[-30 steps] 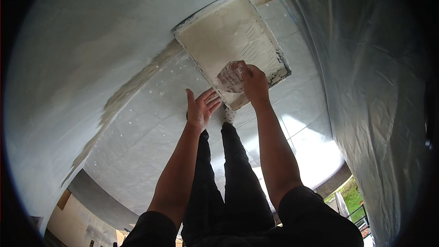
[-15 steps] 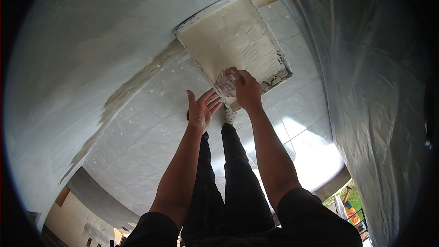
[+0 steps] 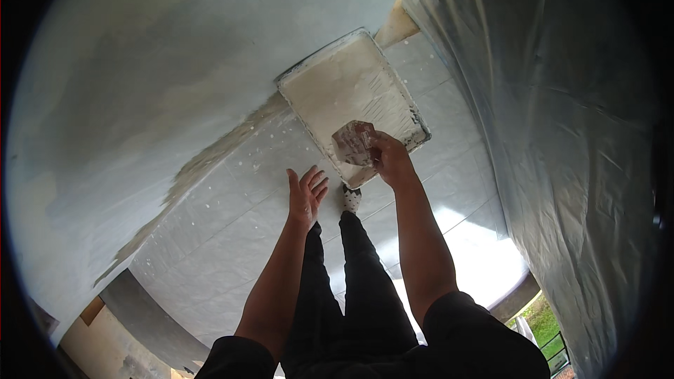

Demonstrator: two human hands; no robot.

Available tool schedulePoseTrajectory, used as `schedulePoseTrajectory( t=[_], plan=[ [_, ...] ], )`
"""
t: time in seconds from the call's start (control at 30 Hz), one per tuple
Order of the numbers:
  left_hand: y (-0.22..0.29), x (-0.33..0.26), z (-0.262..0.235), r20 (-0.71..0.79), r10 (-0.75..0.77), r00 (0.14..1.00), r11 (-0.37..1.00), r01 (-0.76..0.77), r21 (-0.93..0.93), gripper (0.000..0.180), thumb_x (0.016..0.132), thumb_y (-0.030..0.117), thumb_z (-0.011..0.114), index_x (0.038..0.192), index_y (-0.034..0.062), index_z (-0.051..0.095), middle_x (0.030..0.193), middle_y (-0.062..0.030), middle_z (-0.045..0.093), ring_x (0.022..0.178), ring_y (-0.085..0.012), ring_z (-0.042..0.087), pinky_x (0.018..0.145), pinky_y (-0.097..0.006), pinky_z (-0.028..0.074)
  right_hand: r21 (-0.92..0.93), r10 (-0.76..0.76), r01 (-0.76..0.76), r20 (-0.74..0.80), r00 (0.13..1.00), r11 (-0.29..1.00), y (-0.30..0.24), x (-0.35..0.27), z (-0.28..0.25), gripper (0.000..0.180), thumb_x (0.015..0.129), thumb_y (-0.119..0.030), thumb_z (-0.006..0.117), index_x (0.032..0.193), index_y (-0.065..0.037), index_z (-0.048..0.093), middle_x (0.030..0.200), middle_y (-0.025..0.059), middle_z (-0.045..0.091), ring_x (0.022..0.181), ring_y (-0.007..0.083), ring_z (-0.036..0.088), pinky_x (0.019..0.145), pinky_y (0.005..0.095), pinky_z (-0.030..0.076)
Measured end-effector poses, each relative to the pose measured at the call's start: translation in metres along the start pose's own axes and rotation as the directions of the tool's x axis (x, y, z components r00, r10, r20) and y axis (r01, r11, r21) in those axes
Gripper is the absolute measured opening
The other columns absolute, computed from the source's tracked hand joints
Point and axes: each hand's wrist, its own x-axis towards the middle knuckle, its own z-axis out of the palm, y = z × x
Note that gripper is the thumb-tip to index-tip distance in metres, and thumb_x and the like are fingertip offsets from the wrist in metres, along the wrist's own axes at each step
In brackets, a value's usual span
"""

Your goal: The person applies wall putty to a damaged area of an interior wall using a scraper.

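Holding sanding pad [image 3: 353, 142] w/ right hand [image 3: 388, 159], over paint tray [image 3: 351, 95]

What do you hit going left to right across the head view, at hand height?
Pale wall → paint-spattered tiled floor → open left hand → crumpled pad in the right hand over the tray → plastic sheeting.

Two bare forearms, left hand [image 3: 307, 195] and right hand [image 3: 388, 160] ungloved, short dark sleeves [image 3: 484, 333] ended above the elbows, legs covered by black trousers [image 3: 351, 288], a paint-speckled pale shoe [image 3: 352, 198] seen below them
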Motion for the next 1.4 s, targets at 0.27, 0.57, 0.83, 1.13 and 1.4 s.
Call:
schedulePoseTrajectory(
  t=[0.27, 0.57, 0.83, 1.13, 1.4],
  plan=[
    [0.083, -0.158, 0.043, 0.132, 0.387, 0.912, 0.894, -0.407, 0.186, 0.095, 0.089, 0.073, 0.014, 0.144, -0.0023, 0.029, 0.147, -0.0217, 0.032, 0.139, -0.033, 0.028, 0.115, -0.044, 0.017, 0.079, -0.132, 0.11, 0.373, 0.919, 0.991, -0.095, -0.179, 0.078, 0.034, 0.092, -0.015, 0.055, 0.123, -0.004, 0.05, 0.108, 0.0056, 0.062, 0.094, 0.0166, 0.063, 0.072, 0.031, 0.053],
    [0.177, -0.319, 0.081, 0.217, 0.852, 0.476, 0.473, -0.878, 0.068, 0.095, 0.088, 0.074, 0.013, 0.141, -0.0004, 0.036, 0.145, -0.0185, 0.038, 0.137, -0.0311, 0.032, 0.115, -0.044, 0.019, 0.262, -0.266, 0.106, 0.708, 0.654, 0.959, -0.128, -0.331, 0.202, 0.052, 0.08, 0.004, 0.046, 0.131, -0.002, 0.042, 0.12, 0.0157, 0.057, 0.104, 0.0293, 0.063, 0.091, 0.0444, 0.052],
    [0.23, -0.412, 0.054, 0.253, 0.96, 0.124, 0.101, -0.99, 0.102, 0.095, 0.089, 0.073, 0.014, 0.14, -0.0037, 0.034, 0.143, -0.021, 0.039, 0.136, -0.0313, 0.033, 0.114, -0.043, 0.02, 0.279, -0.294, 0.111, 0.794, 0.532, 0.954, -0.123, -0.399, 0.303, 0.044, 0.088, -0.012, 0.044, 0.132, -0.006, 0.042, 0.125, 0.0135, 0.056, 0.114, 0.0302, 0.057, 0.093, 0.0482, 0.05],
    [0.293, -0.475, -0.027, 0.255, 0.967, 0.005, -0.055, -0.972, 0.229, 0.1, 0.085, 0.077, 0.01, 0.14, -0.0018, 0.037, 0.144, -0.0188, 0.039, 0.137, -0.0307, 0.032, 0.115, -0.043, 0.019, 0.423, -0.473, 0.214, 0.759, 0.448, 0.881, -0.083, -0.413, 0.408, 0.038, 0.091, -0.008, 0.046, 0.128, -0.003, 0.046, 0.123, 0.0128, 0.057, 0.109, 0.0273, 0.06, 0.089, 0.044, 0.054],
    [0.334, -0.493, -0.044, 0.34, 0.939, -0.043, -0.13, -0.963, 0.238, 0.097, 0.087, 0.075, 0.014, 0.139, -0.0031, 0.038, 0.142, -0.0198, 0.04, 0.135, -0.0309, 0.034, 0.113, -0.043, 0.022, 0.488, -0.596, 0.342, 0.652, 0.47, 0.803, -0.063, -0.421, 0.458, 0.035, 0.09, -0.006, 0.047, 0.125, -0.003, 0.048, 0.119, 0.0133, 0.058, 0.108, 0.0278, 0.06, 0.091, 0.0459, 0.052]
  ],
)
